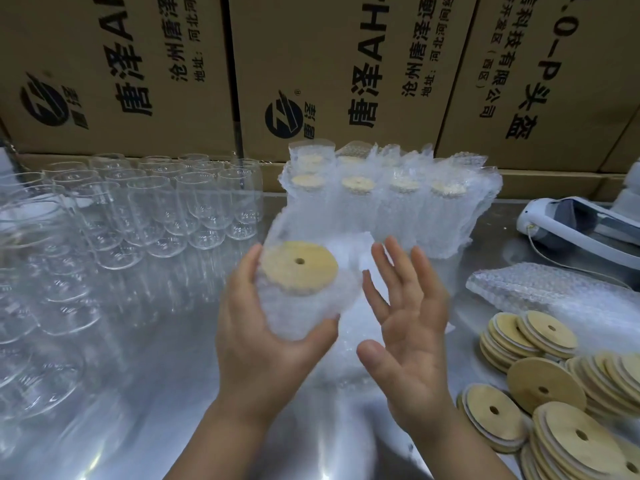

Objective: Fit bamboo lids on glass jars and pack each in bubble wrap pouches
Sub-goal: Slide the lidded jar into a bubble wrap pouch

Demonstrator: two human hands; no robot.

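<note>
Cartons: at least three brown cardboard cartons with black print (311,64), walling the back of the table.
Table: shiny steel table (138,410), carrying everything else.
Empty jars: clear, lidless glass jars (156,209), upright in rows on the left. We count well over twenty; the overlapping glass stops an exact count.
Packed jars: lidded jars in bubble wrap pouches (398,202), upright at back centre. Four lids show in the front row and at least three behind.
Flat pouches: stack of empty clear bubble wrap pouches (554,299) at right; we cannot count them.
Loose lids: round bamboo lids with straw holes (554,393), in fanned stacks at near right. Over twenty, edges too overlapped to count.
Held jar: one lidded glass jar inside a pouch (304,299), off the table at centre.
Left hand: left hand (256,341), its fingers (247,271) and thumb wrapped round the pouched jar's body.
Right hand: right hand (408,323), fingers spread wide, holding nothing, just beside the pouch.
Fitted lid: one round bamboo lid (298,268), flat on the held jar's mouth.
Handling: we judge the glass rigid, breakable and fairly heavy, and the wrap soft and slippery. Grip round the body, never by the lid.
</note>
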